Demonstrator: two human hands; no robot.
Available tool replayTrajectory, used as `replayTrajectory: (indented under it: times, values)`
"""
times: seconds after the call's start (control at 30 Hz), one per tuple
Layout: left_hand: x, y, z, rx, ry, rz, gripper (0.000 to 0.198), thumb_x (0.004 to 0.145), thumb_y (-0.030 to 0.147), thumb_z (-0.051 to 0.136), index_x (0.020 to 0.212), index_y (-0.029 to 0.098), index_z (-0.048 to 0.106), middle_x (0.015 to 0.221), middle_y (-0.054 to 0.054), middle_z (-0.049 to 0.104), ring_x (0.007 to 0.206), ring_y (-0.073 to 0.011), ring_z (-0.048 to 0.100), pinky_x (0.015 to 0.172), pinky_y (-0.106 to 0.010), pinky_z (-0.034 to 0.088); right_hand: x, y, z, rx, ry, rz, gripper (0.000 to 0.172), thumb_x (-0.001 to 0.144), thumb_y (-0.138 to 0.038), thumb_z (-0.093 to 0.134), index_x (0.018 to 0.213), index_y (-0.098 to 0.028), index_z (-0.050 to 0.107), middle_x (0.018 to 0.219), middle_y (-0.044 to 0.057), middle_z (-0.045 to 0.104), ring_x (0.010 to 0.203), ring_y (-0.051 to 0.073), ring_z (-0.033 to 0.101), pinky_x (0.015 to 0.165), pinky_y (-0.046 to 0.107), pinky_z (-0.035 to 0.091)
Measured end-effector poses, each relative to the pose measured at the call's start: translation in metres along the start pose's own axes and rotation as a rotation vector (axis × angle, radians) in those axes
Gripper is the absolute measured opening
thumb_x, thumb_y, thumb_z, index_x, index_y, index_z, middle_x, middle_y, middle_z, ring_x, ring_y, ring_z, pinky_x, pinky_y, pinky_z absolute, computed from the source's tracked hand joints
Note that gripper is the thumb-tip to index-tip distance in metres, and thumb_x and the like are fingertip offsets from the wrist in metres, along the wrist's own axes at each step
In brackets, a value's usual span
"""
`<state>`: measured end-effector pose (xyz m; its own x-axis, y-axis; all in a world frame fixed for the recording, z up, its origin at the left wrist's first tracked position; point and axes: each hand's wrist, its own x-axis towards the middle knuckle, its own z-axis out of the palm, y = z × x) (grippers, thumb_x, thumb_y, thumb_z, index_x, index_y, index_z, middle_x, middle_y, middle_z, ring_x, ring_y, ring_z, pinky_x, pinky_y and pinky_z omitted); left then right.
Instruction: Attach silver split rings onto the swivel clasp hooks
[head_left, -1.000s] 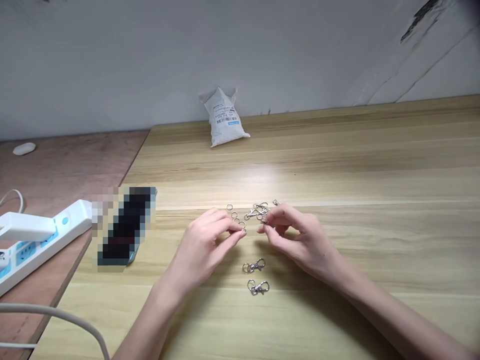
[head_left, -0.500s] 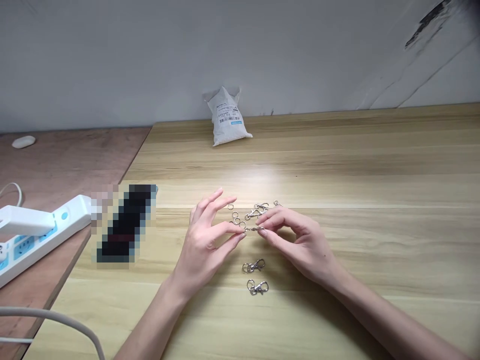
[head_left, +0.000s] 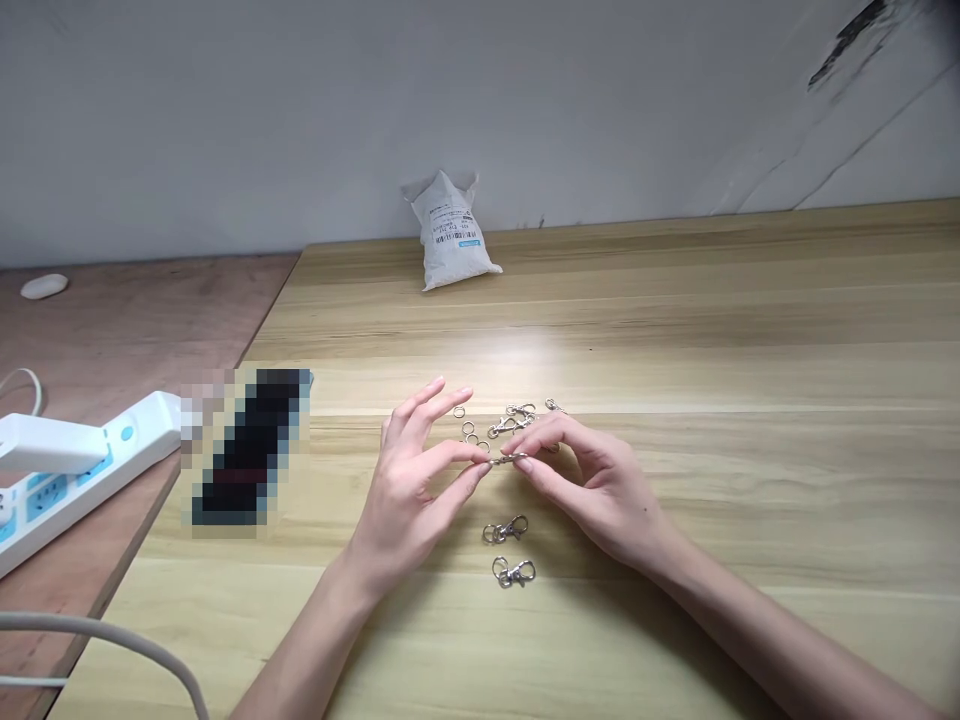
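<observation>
My left hand (head_left: 409,485) pinches a small metal ring (head_left: 496,461) edge-on between thumb and index finger, its other fingers spread. My right hand (head_left: 600,485) grips a silver swivel lobster clasp (head_left: 515,457) between thumb and fingertips. Ring and clasp meet end to end just above the table; whether they are linked I cannot tell. Nearer to me lie two clasps with rings on them, one clasp (head_left: 510,529) above the other clasp (head_left: 517,572). Beyond my fingertips are several loose rings (head_left: 469,430) and a small pile of clasps (head_left: 514,423), partly hidden by my right hand.
A white printed packet (head_left: 452,235) leans near the wall at the back. To the left lie a blurred-out dark flat object (head_left: 251,445), a white power strip (head_left: 67,475) with a plug in it, and a grey cable (head_left: 112,632). A small white oval object (head_left: 44,287) rests farther back.
Both hands keep nearly the same pose, holding the ring and the clasp together. The whole view has shifted very slightly; the things on the table lie as before.
</observation>
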<state>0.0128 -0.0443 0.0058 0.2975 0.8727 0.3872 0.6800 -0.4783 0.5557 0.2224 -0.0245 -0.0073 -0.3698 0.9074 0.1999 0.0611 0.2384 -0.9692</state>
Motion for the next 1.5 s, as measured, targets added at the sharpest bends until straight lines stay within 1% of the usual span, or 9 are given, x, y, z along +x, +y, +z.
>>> replayTrajectory:
  times: [0.13, 0.23, 0.4, 0.57, 0.73, 0.87, 1.0, 1.2, 1.5]
  values:
    - [0.0, 0.0, 0.002, -0.012, -0.008, -0.019, 0.012, 0.088, 0.016, 0.063, 0.093, 0.026, 0.068, 0.138, -0.004, 0.052, 0.139, -0.0269, 0.035, 0.107, -0.058, 0.036, -0.001, -0.003, 0.001, 0.126, -0.036, 0.076, 0.003, 0.09, -0.022, 0.061, 0.088, -0.022, 0.063, 0.102, 0.005, 0.069, 0.1, 0.018, 0.064, 0.09, 0.039, 0.052]
    - [-0.001, 0.0, 0.003, -0.019, 0.001, -0.028, 0.011, 0.089, 0.015, 0.062, 0.093, 0.025, 0.067, 0.135, -0.004, 0.053, 0.138, -0.0266, 0.036, 0.107, -0.058, 0.036, -0.001, -0.003, -0.001, 0.158, 0.004, 0.128, 0.003, 0.09, -0.024, 0.062, 0.087, -0.022, 0.062, 0.102, 0.005, 0.069, 0.099, 0.018, 0.064, 0.089, 0.037, 0.052]
    - [-0.001, 0.002, 0.005, -0.034, 0.013, -0.071, 0.01, 0.089, 0.017, 0.062, 0.092, 0.025, 0.067, 0.133, -0.004, 0.053, 0.137, -0.025, 0.037, 0.108, -0.055, 0.036, -0.001, -0.004, 0.003, 0.266, -0.1, 0.203, 0.004, 0.09, -0.025, 0.062, 0.087, -0.021, 0.062, 0.105, 0.005, 0.069, 0.101, 0.017, 0.065, 0.092, 0.037, 0.052]
    - [-0.001, 0.003, 0.007, -0.01, 0.042, -0.088, 0.008, 0.088, 0.017, 0.063, 0.09, 0.024, 0.065, 0.128, -0.004, 0.055, 0.133, -0.0243, 0.041, 0.106, -0.052, 0.037, -0.003, -0.005, 0.01, 0.292, -0.079, 0.24, 0.005, 0.09, -0.025, 0.062, 0.087, -0.021, 0.062, 0.103, 0.005, 0.07, 0.098, 0.016, 0.066, 0.088, 0.035, 0.054]
    - [-0.002, 0.002, 0.008, -0.001, 0.037, -0.109, 0.011, 0.088, 0.019, 0.063, 0.097, 0.024, 0.062, 0.127, -0.005, 0.056, 0.13, -0.0249, 0.043, 0.105, -0.05, 0.039, -0.006, -0.004, 0.01, 0.12, -0.091, 0.137, 0.003, 0.091, -0.022, 0.058, 0.088, -0.022, 0.06, 0.103, 0.005, 0.069, 0.101, 0.018, 0.065, 0.092, 0.039, 0.052]
    - [-0.002, 0.003, 0.008, -0.017, 0.013, -0.132, 0.005, 0.088, 0.021, 0.063, 0.087, 0.021, 0.058, 0.127, -0.006, 0.056, 0.13, -0.0259, 0.043, 0.104, -0.05, 0.04, -0.007, -0.003, 0.009, -0.047, -0.144, 0.009, 0.008, 0.089, -0.015, 0.056, 0.089, -0.023, 0.059, 0.101, 0.005, 0.068, 0.097, 0.018, 0.064, 0.088, 0.038, 0.051]
    - [-0.001, 0.004, 0.008, 0.027, 0.026, -0.072, 0.005, 0.089, 0.017, 0.061, 0.087, 0.022, 0.061, 0.125, -0.006, 0.057, 0.129, -0.026, 0.044, 0.102, -0.05, 0.041, -0.007, -0.002, 0.009, -0.085, -0.144, 0.009, 0.007, 0.089, -0.016, 0.055, 0.09, -0.022, 0.059, 0.095, 0.004, 0.067, 0.091, 0.017, 0.063, 0.083, 0.036, 0.051]
    - [-0.001, 0.001, 0.01, 0.236, 0.065, 0.166, 0.018, 0.086, 0.009, 0.061, 0.098, 0.021, 0.065, 0.122, -0.008, 0.06, 0.125, -0.0269, 0.048, 0.1, -0.049, 0.042, -0.008, -0.005, 0.01, 0.015, -0.136, 0.138, 0.006, 0.092, -0.023, 0.056, 0.088, -0.021, 0.059, 0.08, 0.0, 0.062, 0.07, 0.011, 0.057, 0.065, 0.027, 0.049]
    - [0.0, 0.005, 0.01, 0.294, 0.094, 0.198, 0.018, 0.085, 0.008, 0.06, 0.096, 0.022, 0.064, 0.117, -0.007, 0.063, 0.12, -0.0265, 0.053, 0.096, -0.045, 0.045, -0.002, -0.01, 0.01, 0.4, -0.091, 0.441, 0.018, 0.085, -0.036, 0.067, 0.082, -0.019, 0.06, 0.075, 0.002, 0.065, 0.071, 0.014, 0.065, 0.059, 0.025, 0.053]
